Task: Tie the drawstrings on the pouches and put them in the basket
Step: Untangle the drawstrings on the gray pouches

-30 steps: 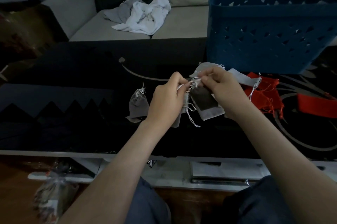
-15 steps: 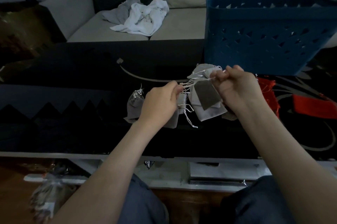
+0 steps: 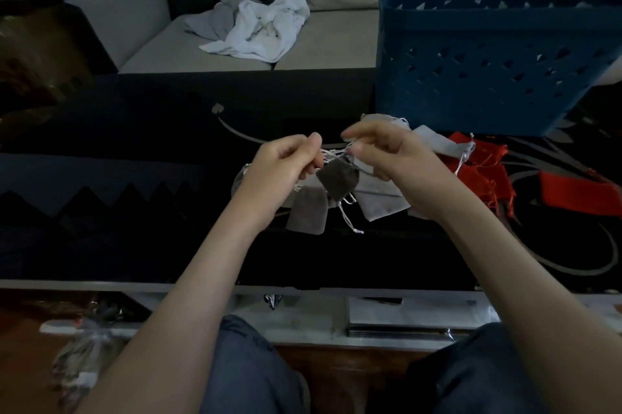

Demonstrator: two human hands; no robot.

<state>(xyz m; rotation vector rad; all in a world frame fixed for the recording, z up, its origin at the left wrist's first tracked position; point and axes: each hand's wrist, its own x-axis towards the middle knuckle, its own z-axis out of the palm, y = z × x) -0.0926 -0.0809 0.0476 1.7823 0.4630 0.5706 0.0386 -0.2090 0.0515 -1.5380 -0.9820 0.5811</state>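
A small dark grey pouch (image 3: 337,180) hangs above the black table (image 3: 134,144) by its white drawstrings (image 3: 333,154). My left hand (image 3: 282,167) pinches the strings on one side and my right hand (image 3: 387,157) pinches them on the other. Beneath lie more grey pouches, one (image 3: 308,213) under my left hand and a lighter one (image 3: 383,201) under my right wrist. Red pouches (image 3: 481,171) lie to the right. The blue basket (image 3: 488,53) stands at the back right of the table.
Crumpled white and grey cloths (image 3: 255,26) lie on the sofa (image 3: 336,53) behind the table. A grey cable (image 3: 232,130) runs across the tabletop. A lower shelf (image 3: 387,319) with flat items shows under the table's front edge. A wrapped bundle (image 3: 84,353) lies on the floor at left.
Both hands rose slightly and drew closer, lifting the dark pouch by its strings. The pouch at left that was in plain sight is now mostly hidden behind my left hand.
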